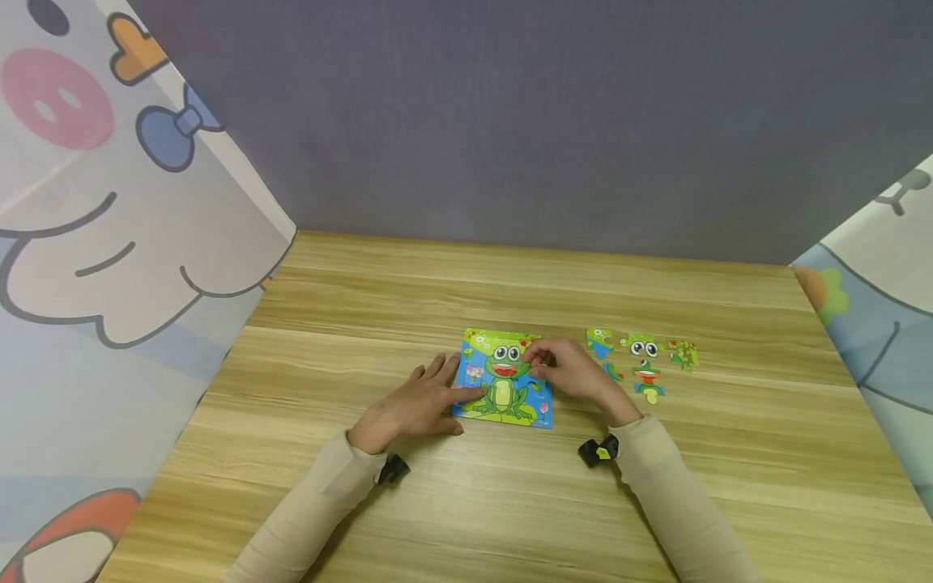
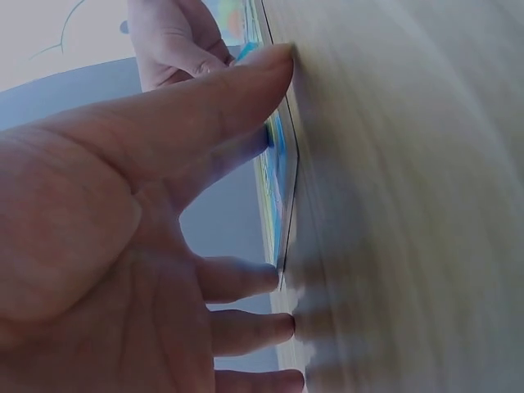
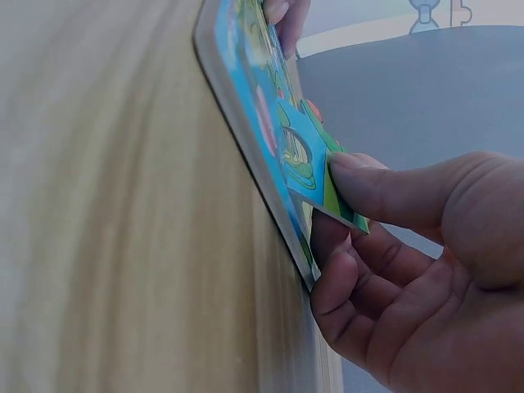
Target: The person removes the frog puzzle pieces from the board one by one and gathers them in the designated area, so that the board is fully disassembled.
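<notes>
A square frog puzzle board (image 1: 539, 417) lies flat on the wooden table. My left hand (image 1: 419, 405) is spread at its left side, the index finger reaching onto the frog picture and the other fingertips down by the board's edge. Over the board's upper right, my right hand (image 1: 572, 368) pinches a blue and green puzzle piece (image 3: 307, 155) between thumb and fingers. In the right wrist view this piece is tilted up from the board, its lower part overlapping the picture. The left wrist view shows the left thumb straight along the board's edge.
To the right of the board lie several loose puzzle pieces, among them an eyes piece (image 1: 643, 348), a red mouth piece (image 1: 647, 375) and a blue and green piece (image 1: 600, 340). A grey partition (image 1: 539, 121) stands along the table's back edge, with cartoon-printed walls at both sides.
</notes>
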### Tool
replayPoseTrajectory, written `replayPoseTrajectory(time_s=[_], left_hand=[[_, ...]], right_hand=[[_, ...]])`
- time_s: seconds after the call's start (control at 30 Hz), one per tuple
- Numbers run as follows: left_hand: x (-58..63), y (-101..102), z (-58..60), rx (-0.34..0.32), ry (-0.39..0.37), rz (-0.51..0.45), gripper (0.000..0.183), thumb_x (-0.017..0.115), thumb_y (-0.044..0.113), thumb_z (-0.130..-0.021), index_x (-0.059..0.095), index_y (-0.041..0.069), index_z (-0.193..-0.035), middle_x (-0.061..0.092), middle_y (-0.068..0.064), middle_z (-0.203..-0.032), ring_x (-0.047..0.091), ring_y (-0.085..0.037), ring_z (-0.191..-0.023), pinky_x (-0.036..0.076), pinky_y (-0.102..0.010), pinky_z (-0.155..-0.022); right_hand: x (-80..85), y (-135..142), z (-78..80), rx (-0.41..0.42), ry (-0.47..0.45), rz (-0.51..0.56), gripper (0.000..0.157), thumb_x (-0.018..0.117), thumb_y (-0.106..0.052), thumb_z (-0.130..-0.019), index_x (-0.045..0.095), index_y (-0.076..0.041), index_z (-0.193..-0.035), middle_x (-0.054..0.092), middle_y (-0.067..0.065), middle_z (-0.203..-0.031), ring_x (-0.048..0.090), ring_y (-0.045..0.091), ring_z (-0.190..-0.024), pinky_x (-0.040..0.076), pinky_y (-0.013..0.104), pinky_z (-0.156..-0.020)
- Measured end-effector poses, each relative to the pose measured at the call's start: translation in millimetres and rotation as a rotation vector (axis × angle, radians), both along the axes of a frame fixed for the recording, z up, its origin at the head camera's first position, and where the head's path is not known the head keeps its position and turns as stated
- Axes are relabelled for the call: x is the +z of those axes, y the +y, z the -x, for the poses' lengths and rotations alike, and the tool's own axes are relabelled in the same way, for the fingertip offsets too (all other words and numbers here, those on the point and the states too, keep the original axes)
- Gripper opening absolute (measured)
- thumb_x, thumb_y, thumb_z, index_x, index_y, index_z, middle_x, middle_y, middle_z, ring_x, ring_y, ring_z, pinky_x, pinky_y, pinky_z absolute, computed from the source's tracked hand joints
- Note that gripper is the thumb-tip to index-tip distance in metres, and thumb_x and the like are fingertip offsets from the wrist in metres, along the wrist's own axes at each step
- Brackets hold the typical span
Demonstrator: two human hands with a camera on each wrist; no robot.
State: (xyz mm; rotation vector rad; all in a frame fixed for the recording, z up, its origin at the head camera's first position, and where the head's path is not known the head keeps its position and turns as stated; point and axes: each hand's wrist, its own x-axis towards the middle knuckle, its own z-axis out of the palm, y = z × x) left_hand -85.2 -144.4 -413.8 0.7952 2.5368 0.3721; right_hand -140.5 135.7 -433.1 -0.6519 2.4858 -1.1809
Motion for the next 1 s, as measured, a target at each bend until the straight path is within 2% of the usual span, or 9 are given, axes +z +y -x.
replayPoseTrajectory(time_s=[0.23,0.4,0.53,0.7,1.0], left_hand=[[-0.5,1,-1.4,-0.024,0.055,0.005,0.065,0.072,0.035,-0.092,0.046,0.030,-0.151,0.008,-0.029,-0.166,0.016,-0.057,-0.150,0.029,-0.071,-0.113],[2.0,5,-6.1,-0.059,0.096,-0.008,0.072,0.073,0.038,-0.091,0.040,0.028,-0.154,0.010,-0.027,-0.167,0.014,-0.053,-0.152,0.028,-0.070,-0.115],[2.9,15,-13.0,-0.100,0.093,0.003,0.074,0.073,0.041,-0.090,0.040,0.027,-0.154,0.012,-0.024,-0.167,0.014,-0.049,-0.154,0.028,-0.069,-0.116],[-3.3,26,-20.7,-0.121,0.087,0.053,0.079,0.071,0.048,-0.090,0.034,0.030,-0.157,0.011,-0.021,-0.168,0.012,-0.044,-0.156,0.027,-0.066,-0.118],[-8.3,36,-24.2,-0.157,0.099,0.065,0.082,0.067,0.056,-0.088,0.031,0.031,-0.158,0.012,-0.019,-0.169,0.014,-0.042,-0.156,0.026,-0.064,-0.119]], right_hand=[[-0.7,-1,-0.7,-0.006,-0.003,-0.009,0.012,0.068,-0.001,-0.092,0.071,-0.003,-0.104,0.068,0.008,-0.089,0.058,0.014,-0.078,0.049,0.024,-0.072],[-1.1,-1,-0.3,0.001,0.003,-0.013,0.012,0.068,-0.002,-0.092,0.071,-0.004,-0.104,0.068,0.007,-0.089,0.058,0.013,-0.077,0.049,0.024,-0.072],[-1.5,-1,0.3,0.006,0.011,-0.019,0.012,0.068,-0.002,-0.092,0.071,-0.004,-0.104,0.068,0.007,-0.089,0.058,0.012,-0.077,0.049,0.024,-0.072],[-1.0,-1,0.7,0.007,0.014,-0.020,0.012,0.068,-0.003,-0.092,0.071,-0.004,-0.104,0.068,0.007,-0.088,0.058,0.012,-0.077,0.049,0.024,-0.072],[-1.4,0,3.2,0.018,0.020,-0.028,0.012,0.068,-0.003,-0.092,0.071,-0.005,-0.104,0.068,0.006,-0.088,0.058,0.011,-0.076,0.049,0.024,-0.071]])
